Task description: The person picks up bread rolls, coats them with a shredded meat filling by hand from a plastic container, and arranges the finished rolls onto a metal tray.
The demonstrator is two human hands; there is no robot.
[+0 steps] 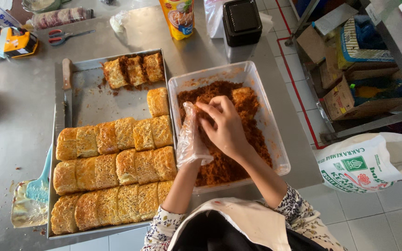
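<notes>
Floral sleeves and a cream apron bib (252, 221) are filling the bottom edge, and from them both forearms are reaching up into the clear plastic tub (275, 153) of reddish-brown shredded floss (219, 169). Left hand (190, 142) is wearing a loose clear plastic glove and is lying on the floss at the tub's left wall; the glove is hiding the fingers, so I cannot tell whether they are closed on anything. Right hand (226, 125), bare, is curling its fingers (208, 109) around the glove's top edge, pinching the plastic. One bread piece (243, 95) is sitting in the floss at the tub's far end, well beyond both hands.

Just beside the tub on the left, a metal baking tray (89, 100) is holding rows of golden seeded bread slices (112, 174), with three floss-coated pieces (133, 70) at its far end and a knife (66, 93) lying along its left rim. A spatula on a smeared cream lid (31, 200), scissors (63, 36) and a yellow sauce pouch (178, 17) are resting on the steel table (19, 130).

As a judgement: the glove is sitting loose, so tugging it could be pulling it off into the floss, and the tub is standing near the table's edge, where a shove from an elbow could be tipping it
</notes>
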